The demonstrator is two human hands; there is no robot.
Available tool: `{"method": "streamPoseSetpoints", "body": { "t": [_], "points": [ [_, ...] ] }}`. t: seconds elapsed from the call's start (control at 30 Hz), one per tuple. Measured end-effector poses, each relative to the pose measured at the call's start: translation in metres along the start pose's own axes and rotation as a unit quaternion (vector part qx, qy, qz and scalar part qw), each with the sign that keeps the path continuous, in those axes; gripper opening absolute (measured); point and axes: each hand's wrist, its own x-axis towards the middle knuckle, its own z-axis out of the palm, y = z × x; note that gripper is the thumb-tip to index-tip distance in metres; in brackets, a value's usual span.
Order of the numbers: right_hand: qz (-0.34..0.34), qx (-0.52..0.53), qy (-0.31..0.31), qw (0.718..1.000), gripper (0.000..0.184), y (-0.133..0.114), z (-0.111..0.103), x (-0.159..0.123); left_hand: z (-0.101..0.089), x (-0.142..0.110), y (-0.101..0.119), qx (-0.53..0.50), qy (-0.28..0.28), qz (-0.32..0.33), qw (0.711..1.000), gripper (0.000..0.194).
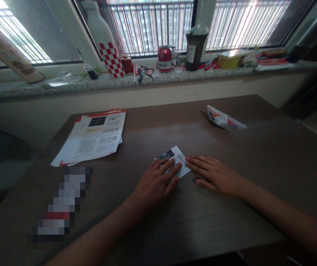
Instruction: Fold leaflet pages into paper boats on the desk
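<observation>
A small folded sheet of printed paper (178,157) lies on the brown table in front of me. My left hand (158,177) rests on it with fingers spread, covering its left and lower parts. Flat on the table to the right, my right hand (213,173) has its fingertips at the paper's right edge. Its fingers are stretched out and grip nothing. Farther back on the right sits a folded paper piece (223,119) with orange and white print, pointed at its ends.
A stack of printed sheets (100,136) lies at the back left. Nearer me is a blurred-out rectangular object (66,203). Along the windowsill stand a checkered bottle (111,55), a red can-shaped item (165,59), a dark cup (195,51) and a yellow container (227,61).
</observation>
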Motion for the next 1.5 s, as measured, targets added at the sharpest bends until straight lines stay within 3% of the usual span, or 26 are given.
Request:
{"method": "streamPoseSetpoints", "body": {
  "t": [0.4, 0.7, 0.93, 1.23, 1.5],
  "points": [
    [0.007, 0.053, -0.032, 0.998, 0.072, 0.006, -0.001, -0.005, 0.002, 0.0, 0.002, 0.007, 0.015, -0.002, 1.0, 0.048],
    [-0.025, 0.039, -0.023, 0.999, 0.063, 0.004, -0.005, -0.005, -0.007, -0.002, -0.015, -0.002, 0.038, 0.009, 0.999, 0.039],
    [-0.023, 0.045, -0.014, 0.999, 0.059, 0.0, -0.008, 0.0, -0.012, -0.005, -0.018, -0.009, -0.002, 0.04, 0.999, 0.042],
    [-0.004, 0.049, 0.002, 0.999, 0.057, 0.001, -0.015, 0.028, -0.015, -0.008, -0.024, 0.0, -0.02, 0.063, 0.998, 0.045],
    [-0.009, 0.038, 0.024, 0.999, 0.061, 0.019, 0.003, 0.062, -0.021, -0.009, -0.021, 0.011, -0.045, 0.079, 0.996, 0.05]
  ]
}}
